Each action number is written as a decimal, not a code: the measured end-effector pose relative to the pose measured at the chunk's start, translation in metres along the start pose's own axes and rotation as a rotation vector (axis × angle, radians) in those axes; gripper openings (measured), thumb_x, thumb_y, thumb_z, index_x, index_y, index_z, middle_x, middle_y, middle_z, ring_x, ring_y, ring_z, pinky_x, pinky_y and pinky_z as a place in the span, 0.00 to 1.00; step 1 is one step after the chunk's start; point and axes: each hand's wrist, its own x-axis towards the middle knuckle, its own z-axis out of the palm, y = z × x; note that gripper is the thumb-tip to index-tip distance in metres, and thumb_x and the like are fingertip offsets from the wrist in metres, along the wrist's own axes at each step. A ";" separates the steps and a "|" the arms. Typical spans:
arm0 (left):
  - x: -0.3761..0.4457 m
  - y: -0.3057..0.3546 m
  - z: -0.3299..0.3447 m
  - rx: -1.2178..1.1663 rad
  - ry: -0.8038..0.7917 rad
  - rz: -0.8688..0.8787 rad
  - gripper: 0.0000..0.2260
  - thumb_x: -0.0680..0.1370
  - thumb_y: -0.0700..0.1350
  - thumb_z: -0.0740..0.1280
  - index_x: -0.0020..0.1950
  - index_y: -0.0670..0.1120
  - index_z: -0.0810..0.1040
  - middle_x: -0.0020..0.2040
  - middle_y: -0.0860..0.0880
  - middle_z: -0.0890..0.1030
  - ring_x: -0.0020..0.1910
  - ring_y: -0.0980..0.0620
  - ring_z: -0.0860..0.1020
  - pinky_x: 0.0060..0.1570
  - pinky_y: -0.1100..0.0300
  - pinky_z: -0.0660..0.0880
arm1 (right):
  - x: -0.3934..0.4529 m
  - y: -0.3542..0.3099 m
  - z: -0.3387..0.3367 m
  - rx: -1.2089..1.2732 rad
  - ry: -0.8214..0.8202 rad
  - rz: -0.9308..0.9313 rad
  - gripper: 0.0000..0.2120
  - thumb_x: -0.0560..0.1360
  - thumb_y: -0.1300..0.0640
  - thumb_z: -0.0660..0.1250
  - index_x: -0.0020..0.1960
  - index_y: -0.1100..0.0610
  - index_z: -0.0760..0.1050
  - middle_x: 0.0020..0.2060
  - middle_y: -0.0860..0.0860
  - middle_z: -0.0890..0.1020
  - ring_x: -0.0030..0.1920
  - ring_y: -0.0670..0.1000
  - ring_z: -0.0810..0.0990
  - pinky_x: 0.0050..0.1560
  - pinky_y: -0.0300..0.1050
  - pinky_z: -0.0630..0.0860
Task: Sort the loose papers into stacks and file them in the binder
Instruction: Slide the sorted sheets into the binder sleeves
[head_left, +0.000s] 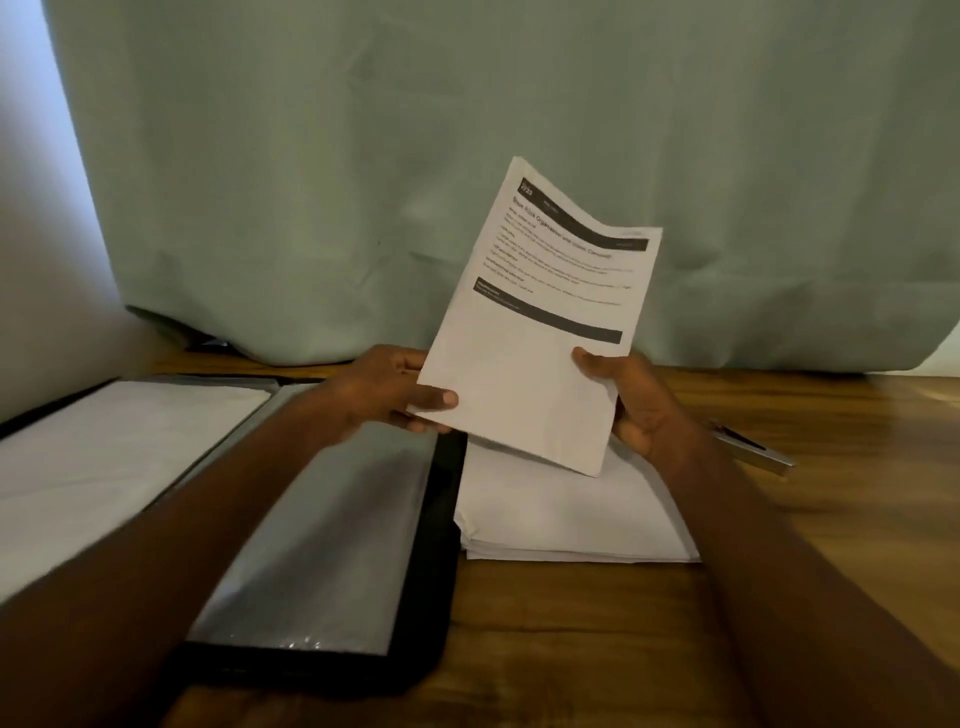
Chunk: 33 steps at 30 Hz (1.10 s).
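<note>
Above the worktop, centre: both hands hold one printed sheet (540, 317) upright and tilted, its print facing the camera.
Left fingers (431, 399): thumb on the front of the sheet's lower left edge, the other fingers curled behind it, pinching the paper.
Right fingers (589, 361): thumb on the front of the sheet's right edge, the rest hidden behind the paper.
Left hand (384, 389): over the far end of the binder's right page.
Right hand (641, 402): over the far right part of the stack.
Sheet: two dark bands and lines of text too blurred to read.
Paper stack (566, 519): white sheets lying flat just right of the binder, under the held sheet.
Binder (322, 545): open, black-edged, left of the stack, a clear sleeve on its right page and a white page on its left.
Pen (753, 451): right of the stack, partly hidden by the right wrist.
Worktop (831, 519): brown wood.
Far side: a grey-green curtain (467, 130).
</note>
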 end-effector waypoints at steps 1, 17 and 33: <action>-0.006 0.000 -0.013 0.049 -0.061 -0.012 0.14 0.75 0.44 0.76 0.61 0.50 0.84 0.53 0.45 0.87 0.50 0.44 0.86 0.52 0.51 0.83 | 0.000 0.003 0.006 -0.016 -0.001 -0.007 0.18 0.77 0.64 0.71 0.66 0.56 0.78 0.58 0.54 0.85 0.59 0.59 0.84 0.58 0.57 0.81; -0.008 -0.102 -0.111 0.778 0.450 0.085 0.09 0.75 0.56 0.75 0.51 0.54 0.87 0.43 0.54 0.80 0.47 0.53 0.78 0.45 0.58 0.69 | 0.019 0.032 0.114 0.057 0.352 -0.135 0.12 0.78 0.66 0.69 0.61 0.58 0.78 0.49 0.51 0.84 0.47 0.50 0.84 0.39 0.43 0.80; 0.012 -0.106 -0.103 0.326 0.582 0.211 0.07 0.81 0.48 0.68 0.54 0.45 0.76 0.48 0.48 0.80 0.46 0.52 0.78 0.45 0.62 0.71 | 0.111 0.028 0.233 0.184 0.309 -0.093 0.06 0.80 0.63 0.69 0.56 0.58 0.76 0.48 0.52 0.82 0.43 0.51 0.82 0.35 0.42 0.81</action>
